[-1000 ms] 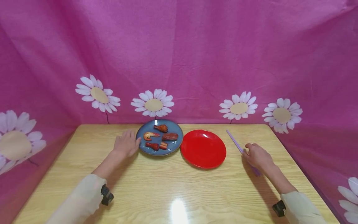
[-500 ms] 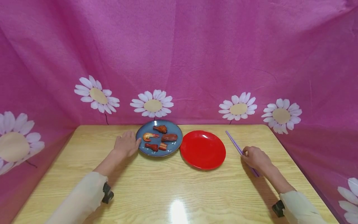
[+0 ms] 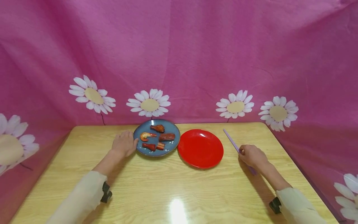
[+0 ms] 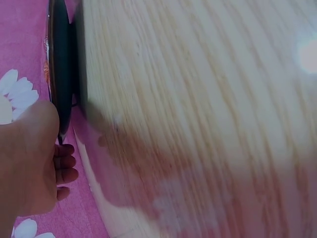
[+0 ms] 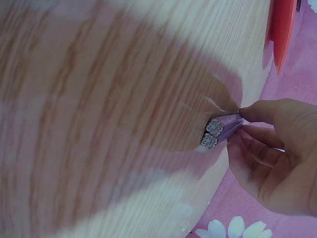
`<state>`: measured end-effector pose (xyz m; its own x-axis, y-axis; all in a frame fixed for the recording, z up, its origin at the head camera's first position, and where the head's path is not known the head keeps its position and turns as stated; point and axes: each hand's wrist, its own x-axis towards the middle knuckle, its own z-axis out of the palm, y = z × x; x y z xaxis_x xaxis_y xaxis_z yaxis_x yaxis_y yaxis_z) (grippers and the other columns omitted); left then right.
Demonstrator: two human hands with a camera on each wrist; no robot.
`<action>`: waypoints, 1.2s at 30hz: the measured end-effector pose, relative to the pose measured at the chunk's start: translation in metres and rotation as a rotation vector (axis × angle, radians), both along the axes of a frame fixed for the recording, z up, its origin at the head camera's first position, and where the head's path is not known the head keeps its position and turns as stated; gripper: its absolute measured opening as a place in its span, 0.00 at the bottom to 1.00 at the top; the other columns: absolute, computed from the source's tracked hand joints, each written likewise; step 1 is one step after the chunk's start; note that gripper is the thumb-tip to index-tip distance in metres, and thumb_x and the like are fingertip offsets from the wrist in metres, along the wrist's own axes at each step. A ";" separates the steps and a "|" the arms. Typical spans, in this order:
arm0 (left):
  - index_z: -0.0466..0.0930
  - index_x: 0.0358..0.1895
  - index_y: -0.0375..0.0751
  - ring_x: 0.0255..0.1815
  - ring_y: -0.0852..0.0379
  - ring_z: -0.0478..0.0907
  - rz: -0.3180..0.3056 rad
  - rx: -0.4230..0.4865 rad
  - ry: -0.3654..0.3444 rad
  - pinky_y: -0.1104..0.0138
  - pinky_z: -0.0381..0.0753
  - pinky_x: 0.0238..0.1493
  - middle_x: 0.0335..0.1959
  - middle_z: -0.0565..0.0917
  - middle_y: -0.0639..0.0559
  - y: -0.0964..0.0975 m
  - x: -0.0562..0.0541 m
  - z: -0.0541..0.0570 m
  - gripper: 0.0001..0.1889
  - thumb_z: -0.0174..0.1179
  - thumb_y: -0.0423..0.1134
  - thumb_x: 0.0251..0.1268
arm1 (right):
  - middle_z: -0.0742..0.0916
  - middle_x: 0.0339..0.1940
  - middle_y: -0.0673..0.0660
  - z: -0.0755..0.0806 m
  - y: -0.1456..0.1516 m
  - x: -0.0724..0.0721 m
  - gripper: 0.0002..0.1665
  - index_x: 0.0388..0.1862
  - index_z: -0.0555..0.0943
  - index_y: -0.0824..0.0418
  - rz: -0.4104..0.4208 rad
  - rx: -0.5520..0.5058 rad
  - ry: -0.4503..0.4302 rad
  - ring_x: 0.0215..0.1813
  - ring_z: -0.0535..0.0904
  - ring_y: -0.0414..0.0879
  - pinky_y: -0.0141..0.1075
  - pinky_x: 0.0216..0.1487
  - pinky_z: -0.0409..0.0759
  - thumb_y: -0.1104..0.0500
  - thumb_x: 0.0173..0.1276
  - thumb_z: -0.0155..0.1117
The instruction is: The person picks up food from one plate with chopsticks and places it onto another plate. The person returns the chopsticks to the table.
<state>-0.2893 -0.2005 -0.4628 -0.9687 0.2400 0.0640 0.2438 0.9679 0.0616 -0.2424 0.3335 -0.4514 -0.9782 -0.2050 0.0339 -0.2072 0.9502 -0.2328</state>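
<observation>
Judging step in hand: picking up the purple chopsticks (image 3: pixel 230 138), right of the red plate (image 3: pixel 200 149). My right hand (image 3: pixel 254 156) has the pair pinched, thumb to fingers; can't tell if they're off the table (image 3: pixel 139 186). Left hand (image 3: pixel 124 144) relaxed, thumb at the blue plate's (image 3: pixel 171 128) left rim. Next lift calls for a firm pinch, sticks together.

Pale cream sleeves, the left sleeve (image 3: pixel 79 197) and right sleeve (image 3: pixel 297 207) alike, leave the left hand (image 3: pixel 124 144) and right hand (image 3: pixel 253 156) bare. At each cuff sits a small, blocky black device (image 3: pixel 106 192).
</observation>
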 end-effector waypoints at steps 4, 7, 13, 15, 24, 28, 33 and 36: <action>0.70 0.47 0.24 0.51 0.37 0.74 -0.015 -0.003 0.021 0.47 0.70 0.52 0.41 0.74 0.35 -0.003 -0.001 0.001 0.21 0.45 0.46 0.78 | 0.84 0.27 0.55 0.002 -0.003 0.000 0.07 0.36 0.83 0.66 -0.025 0.005 -0.011 0.24 0.76 0.48 0.46 0.24 0.77 0.62 0.62 0.65; 0.70 0.48 0.24 0.52 0.36 0.73 -0.028 -0.010 0.013 0.47 0.69 0.53 0.42 0.74 0.35 -0.004 -0.001 0.000 0.21 0.44 0.46 0.78 | 0.84 0.27 0.56 0.004 -0.004 0.000 0.06 0.35 0.83 0.66 -0.026 0.002 -0.011 0.24 0.77 0.49 0.46 0.24 0.77 0.63 0.62 0.66; 0.70 0.46 0.24 0.52 0.36 0.73 -0.040 -0.013 0.019 0.47 0.69 0.54 0.41 0.74 0.35 -0.004 -0.003 0.000 0.21 0.44 0.45 0.77 | 0.84 0.26 0.55 0.006 -0.004 0.000 0.05 0.33 0.83 0.66 -0.017 -0.006 0.002 0.24 0.76 0.48 0.45 0.24 0.77 0.64 0.61 0.66; 0.70 0.46 0.24 0.52 0.36 0.73 -0.043 -0.014 0.025 0.47 0.69 0.54 0.41 0.74 0.35 -0.004 -0.004 0.000 0.21 0.45 0.45 0.77 | 0.83 0.25 0.54 0.005 -0.003 -0.001 0.05 0.33 0.83 0.66 -0.015 -0.007 0.004 0.24 0.76 0.48 0.45 0.24 0.77 0.64 0.60 0.66; 0.70 0.43 0.25 0.48 0.37 0.74 -0.067 -0.024 0.055 0.48 0.70 0.53 0.37 0.72 0.37 -0.006 -0.003 -0.002 0.19 0.45 0.44 0.77 | 0.83 0.24 0.52 0.001 -0.002 0.000 0.03 0.29 0.83 0.62 -0.014 -0.013 0.000 0.25 0.75 0.48 0.45 0.25 0.75 0.62 0.56 0.65; 0.69 0.41 0.26 0.47 0.38 0.74 -0.069 -0.021 0.069 0.48 0.70 0.52 0.36 0.72 0.38 -0.006 -0.002 -0.002 0.19 0.46 0.44 0.77 | 0.81 0.22 0.50 0.002 -0.002 0.000 0.02 0.28 0.82 0.61 -0.016 -0.017 0.006 0.24 0.73 0.48 0.44 0.24 0.74 0.63 0.56 0.66; 0.69 0.41 0.26 0.48 0.37 0.73 -0.059 -0.010 0.071 0.48 0.70 0.52 0.36 0.71 0.38 -0.005 -0.001 -0.002 0.18 0.45 0.44 0.77 | 0.79 0.19 0.48 0.001 -0.001 -0.001 0.02 0.27 0.81 0.61 -0.015 -0.018 0.008 0.23 0.71 0.46 0.41 0.23 0.71 0.63 0.55 0.65; 0.68 0.41 0.26 0.48 0.37 0.73 -0.056 -0.011 0.076 0.48 0.70 0.52 0.37 0.71 0.38 -0.005 0.000 -0.003 0.18 0.45 0.44 0.77 | 0.80 0.20 0.48 0.001 -0.001 -0.001 0.01 0.26 0.81 0.61 -0.013 -0.022 0.012 0.23 0.72 0.46 0.41 0.23 0.71 0.63 0.55 0.65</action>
<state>-0.2898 -0.2059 -0.4662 -0.9461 0.2950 0.1335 0.3014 0.9530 0.0306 -0.2432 0.3326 -0.4506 -0.9802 -0.1918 0.0499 -0.1982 0.9475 -0.2510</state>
